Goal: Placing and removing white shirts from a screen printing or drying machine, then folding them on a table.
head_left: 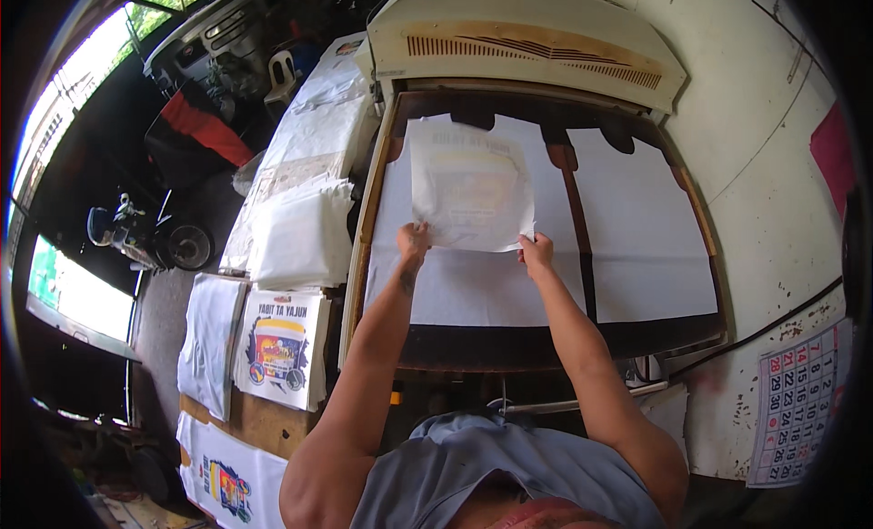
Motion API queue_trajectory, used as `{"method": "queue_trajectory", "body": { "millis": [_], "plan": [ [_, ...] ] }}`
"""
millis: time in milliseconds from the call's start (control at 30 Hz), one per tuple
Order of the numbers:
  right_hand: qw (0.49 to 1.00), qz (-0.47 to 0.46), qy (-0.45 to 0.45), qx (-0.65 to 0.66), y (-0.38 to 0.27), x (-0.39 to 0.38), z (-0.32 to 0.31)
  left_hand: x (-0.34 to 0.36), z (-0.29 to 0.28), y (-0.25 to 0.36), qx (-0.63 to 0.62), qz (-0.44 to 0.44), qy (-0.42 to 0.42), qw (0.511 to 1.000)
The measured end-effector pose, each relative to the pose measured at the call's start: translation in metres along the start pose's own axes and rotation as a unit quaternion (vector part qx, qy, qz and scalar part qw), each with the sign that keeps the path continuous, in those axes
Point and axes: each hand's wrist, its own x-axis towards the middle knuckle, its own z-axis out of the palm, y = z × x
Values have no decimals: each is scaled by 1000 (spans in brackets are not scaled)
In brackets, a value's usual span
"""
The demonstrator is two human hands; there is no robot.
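Note:
A thin white transfer paper sheet [473, 202] is stretched between my two hands, its colourful print showing faintly through from the other side. My left hand [414, 241] pinches its lower left corner, and my right hand [536, 253] grips the lower right corner. Beneath the sheet lies a white garment or cloth [491, 293], spread on the dark bed [455, 347] of a large heat press. A second white cloth [637, 229] is laid out on the right part of that bed. Whether the sheet touches the cloth, I cannot tell.
The press's cream vented housing [536, 38] stands behind the bed. On the left table are a pile of white sheets [305, 234], printed transfer sheets [282, 352], folded white cloth [211, 338] and a printed white shirt [227, 474]. A wall calendar [800, 402] hangs right; a motorcycle [155, 238] stands left.

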Motion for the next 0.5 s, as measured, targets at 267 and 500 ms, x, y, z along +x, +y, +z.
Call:
{"method": "queue_trajectory", "body": {
  "millis": [267,500],
  "plan": [
    [851,-257,175,-424,3,-11,-8,-21,9,-20,313,275,114,902],
    [765,-315,-72,-557,29,-56,-11,-62,0,-39,501,272,-44,820]
  ]
}}
